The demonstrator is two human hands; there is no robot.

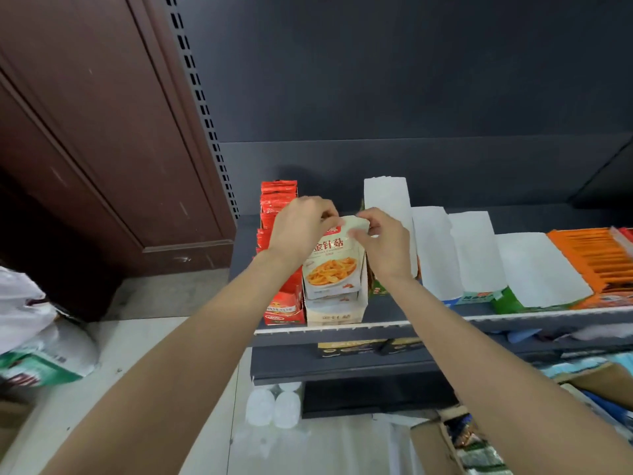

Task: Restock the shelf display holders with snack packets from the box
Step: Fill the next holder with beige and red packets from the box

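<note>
1. Left hand (pixel 301 231) and right hand (pixel 383 245) both pinch a cream mushroom-snack packet (pixel 334 258), seating it in the cream cardboard display holder (pixel 337 311).
2. Right of that holder, several white holders (pixel 478 255) look empty; the open brown cardboard box (pixel 442 443) below holds more packets.

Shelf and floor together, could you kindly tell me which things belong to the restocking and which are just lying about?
Part of the job:
- beige snack packets, pinched by left hand and right hand
- beige display holder
- red packets
- cardboard box

Just lying about:
- white plastic bag
- plastic bottles
- brown door
</note>
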